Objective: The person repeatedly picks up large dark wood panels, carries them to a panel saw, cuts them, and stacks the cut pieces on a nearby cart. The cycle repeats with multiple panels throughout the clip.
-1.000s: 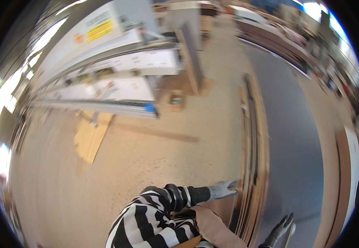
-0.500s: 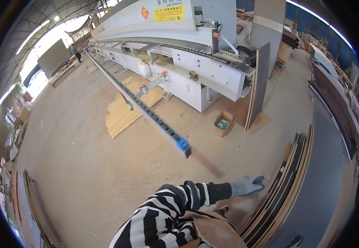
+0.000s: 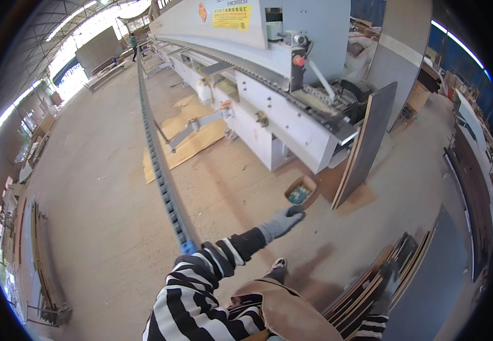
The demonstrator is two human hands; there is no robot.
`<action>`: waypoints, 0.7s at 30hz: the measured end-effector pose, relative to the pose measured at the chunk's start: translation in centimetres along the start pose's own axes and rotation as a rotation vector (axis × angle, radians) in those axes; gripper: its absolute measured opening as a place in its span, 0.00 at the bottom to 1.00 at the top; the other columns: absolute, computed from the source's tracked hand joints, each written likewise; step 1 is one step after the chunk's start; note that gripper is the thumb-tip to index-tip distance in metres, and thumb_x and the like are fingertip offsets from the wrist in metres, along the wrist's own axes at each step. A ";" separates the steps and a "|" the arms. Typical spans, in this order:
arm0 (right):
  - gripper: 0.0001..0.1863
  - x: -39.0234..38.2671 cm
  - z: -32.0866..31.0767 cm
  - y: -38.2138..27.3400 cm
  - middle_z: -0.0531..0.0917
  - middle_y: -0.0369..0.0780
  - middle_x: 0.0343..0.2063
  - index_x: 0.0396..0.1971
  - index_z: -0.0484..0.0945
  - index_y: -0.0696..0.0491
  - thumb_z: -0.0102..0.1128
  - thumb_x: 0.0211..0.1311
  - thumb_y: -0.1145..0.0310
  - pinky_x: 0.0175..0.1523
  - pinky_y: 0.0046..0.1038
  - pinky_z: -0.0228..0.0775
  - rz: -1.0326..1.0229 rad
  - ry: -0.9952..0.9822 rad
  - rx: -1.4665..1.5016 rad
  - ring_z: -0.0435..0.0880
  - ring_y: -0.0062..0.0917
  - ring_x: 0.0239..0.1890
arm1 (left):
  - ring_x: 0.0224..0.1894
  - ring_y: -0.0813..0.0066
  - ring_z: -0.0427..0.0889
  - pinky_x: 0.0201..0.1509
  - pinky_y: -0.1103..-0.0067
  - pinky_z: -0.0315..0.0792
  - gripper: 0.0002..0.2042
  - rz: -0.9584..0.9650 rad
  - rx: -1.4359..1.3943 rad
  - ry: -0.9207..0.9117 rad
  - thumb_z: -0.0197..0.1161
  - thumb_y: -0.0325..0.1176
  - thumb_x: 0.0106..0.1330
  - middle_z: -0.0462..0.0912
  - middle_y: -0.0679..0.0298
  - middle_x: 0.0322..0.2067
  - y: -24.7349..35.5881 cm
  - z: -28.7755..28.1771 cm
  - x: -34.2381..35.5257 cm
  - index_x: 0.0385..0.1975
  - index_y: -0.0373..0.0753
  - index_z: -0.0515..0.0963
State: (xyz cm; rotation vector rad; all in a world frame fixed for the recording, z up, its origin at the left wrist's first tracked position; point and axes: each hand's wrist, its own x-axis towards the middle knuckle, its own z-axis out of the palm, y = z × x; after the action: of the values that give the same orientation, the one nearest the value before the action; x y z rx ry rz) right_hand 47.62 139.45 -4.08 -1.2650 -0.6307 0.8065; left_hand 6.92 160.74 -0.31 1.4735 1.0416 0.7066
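Note:
My left hand point(image 3: 283, 223), in a grey glove with dark fingertips, is stretched forward over the floor. Its fingers are loosely bent, and I see nothing in them. Just beyond it in the picture stands an open cardboard box point(image 3: 313, 196) with small bluish-green pieces inside. At the lower right, my right hand point(image 3: 387, 284), also gloved, is at the upper edges of a stack of upright boards point(image 3: 365, 287). Blur and the dark edges hide whether its fingers grip a board. A large grey panel point(image 3: 437, 273) leans on that stack's right side.
A long white machine point(image 3: 303, 122) runs across the far side. From near my left arm, a roller rail point(image 3: 158, 162) stretches away. A dark panel point(image 3: 365, 145) stands upright at the machine's end. Flat cardboard point(image 3: 192, 145) lies beneath the machine. Further boards point(image 3: 39, 256) stand at left.
My left hand has moved forward and left, away from the boards toward the cardboard box. My right hand has come further into view at the board stack. The view has turned.

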 end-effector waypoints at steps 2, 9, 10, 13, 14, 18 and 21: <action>0.13 2.2 1.3 2.1 0.76 0.37 0.28 0.42 0.73 0.58 0.47 0.67 0.64 0.32 0.18 0.65 0.128 0.110 -0.035 0.74 0.19 0.30 | 0.43 0.78 0.75 0.50 0.81 0.69 0.20 0.042 0.056 0.099 0.55 0.42 0.65 0.79 0.63 0.42 -0.4 -3.1 5.0 0.51 0.34 0.72; 0.15 4.9 -2.1 5.1 0.81 0.49 0.34 0.44 0.73 0.60 0.47 0.64 0.65 0.29 0.22 0.73 0.471 0.327 -0.022 0.82 0.28 0.29 | 0.32 0.76 0.77 0.37 0.82 0.71 0.15 -0.073 -0.012 0.473 0.55 0.39 0.64 0.81 0.63 0.31 -2.5 -13.4 22.1 0.41 0.34 0.77; 0.15 5.2 -2.6 5.5 0.82 0.47 0.32 0.45 0.73 0.59 0.48 0.64 0.65 0.28 0.24 0.73 0.484 0.372 -0.096 0.82 0.31 0.26 | 0.31 0.76 0.77 0.36 0.81 0.71 0.15 -0.042 -0.036 0.505 0.55 0.39 0.64 0.81 0.63 0.31 -2.8 -14.7 23.7 0.41 0.34 0.78; 0.15 7.7 -3.8 6.4 0.82 0.46 0.31 0.45 0.74 0.57 0.48 0.64 0.63 0.30 0.24 0.74 0.447 0.365 -0.096 0.83 0.33 0.27 | 0.29 0.76 0.77 0.30 0.81 0.69 0.16 -0.045 -0.039 0.582 0.57 0.41 0.62 0.81 0.63 0.31 -3.3 -17.3 26.0 0.40 0.35 0.77; 0.15 9.0 -4.2 6.6 0.81 0.45 0.31 0.44 0.74 0.57 0.48 0.64 0.64 0.28 0.23 0.71 0.486 0.302 -0.020 0.80 0.31 0.25 | 0.29 0.76 0.77 0.30 0.81 0.69 0.16 -0.089 -0.044 0.610 0.58 0.42 0.62 0.81 0.64 0.31 -3.3 -17.8 26.1 0.41 0.36 0.77; 0.13 14.5 -3.8 8.1 0.76 0.38 0.28 0.45 0.69 0.57 0.47 0.64 0.66 0.20 0.20 0.54 0.583 0.086 0.258 0.66 0.21 0.20 | 0.29 0.74 0.78 0.28 0.79 0.68 0.17 -0.186 -0.153 0.673 0.60 0.46 0.60 0.81 0.64 0.31 -1.9 -19.3 26.2 0.40 0.39 0.76; 0.13 16.6 -2.3 9.0 0.76 0.38 0.28 0.44 0.70 0.57 0.48 0.64 0.65 0.22 0.19 0.56 0.598 -0.417 0.875 0.67 0.21 0.20 | 0.29 0.72 0.78 0.28 0.77 0.68 0.18 -0.222 -0.251 0.729 0.62 0.47 0.58 0.81 0.63 0.31 -0.6 -20.2 26.3 0.41 0.41 0.76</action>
State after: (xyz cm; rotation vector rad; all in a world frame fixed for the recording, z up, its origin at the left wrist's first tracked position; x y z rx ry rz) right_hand 57.51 152.56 -13.73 -0.4531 -0.1443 1.6464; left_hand 0.25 193.23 -0.55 0.8645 1.5659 1.2044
